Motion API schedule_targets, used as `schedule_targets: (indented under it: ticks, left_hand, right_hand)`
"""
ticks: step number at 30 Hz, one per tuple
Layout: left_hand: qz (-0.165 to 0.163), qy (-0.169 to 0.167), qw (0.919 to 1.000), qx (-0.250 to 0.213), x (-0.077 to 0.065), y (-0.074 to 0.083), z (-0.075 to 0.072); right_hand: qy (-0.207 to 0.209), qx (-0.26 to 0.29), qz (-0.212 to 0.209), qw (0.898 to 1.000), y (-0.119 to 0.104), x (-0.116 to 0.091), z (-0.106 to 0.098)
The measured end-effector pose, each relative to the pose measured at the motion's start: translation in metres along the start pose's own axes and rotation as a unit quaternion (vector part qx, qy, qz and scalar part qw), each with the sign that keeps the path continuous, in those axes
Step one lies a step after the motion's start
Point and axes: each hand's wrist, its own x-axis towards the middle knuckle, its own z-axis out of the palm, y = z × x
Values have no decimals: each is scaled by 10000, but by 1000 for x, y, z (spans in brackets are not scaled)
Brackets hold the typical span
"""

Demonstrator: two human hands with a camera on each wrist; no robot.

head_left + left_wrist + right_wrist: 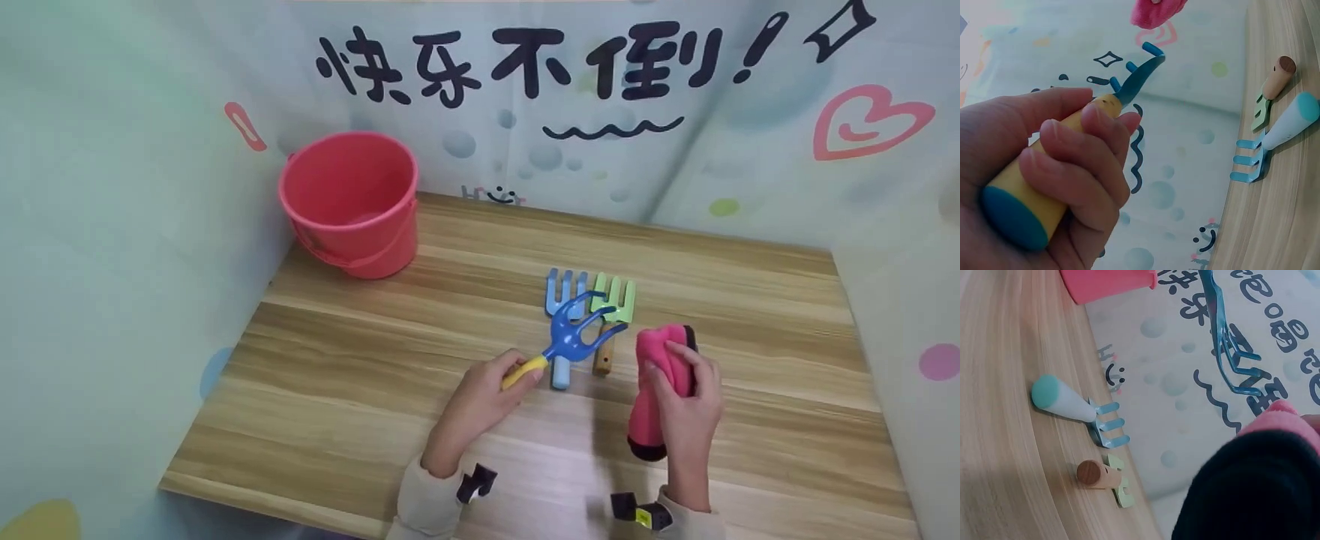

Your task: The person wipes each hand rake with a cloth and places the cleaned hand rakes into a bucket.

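The blue fork (571, 343) is right of centre in the head view; the left hand (486, 390) curls round its yellow handle (527, 369). At lower right, the right hand (691, 394) pinches a pink cloth (647, 409). Near the fork, a light-blue rake (561, 373) and a green rake (603, 360) lie on the table (360, 375); a red bucket (386, 244) stands upper left.

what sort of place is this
Probably a small staged tabletop area, perhaps indoors: a wood-grain tabletop is bordered by a printed backdrop with large lettering, and a pink bucket and light-blue rake stand out on it.
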Motion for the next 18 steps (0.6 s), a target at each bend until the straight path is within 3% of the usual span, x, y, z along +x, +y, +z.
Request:
schedule_targets:
  ticks: [5, 10, 13, 18]
  left_hand:
    - [122, 158, 9990, -395, 1, -3, -3]
    - [184, 243, 9966, -770, 3, -6, -6]
    - [208, 271, 9946, -982, 2, -7, -6]
    - [262, 37, 9895, -1418, 2, -6, 0]
  right_hand:
    - [-534, 462, 1184, 9904, -2, 2, 0]
    - [-903, 912, 1807, 9751, 1, 4, 0]
    - [-1181, 1405, 2220, 9576, 5, 4, 3]
    - [-1859, 2128, 2823, 9168, 2, -1, 11]
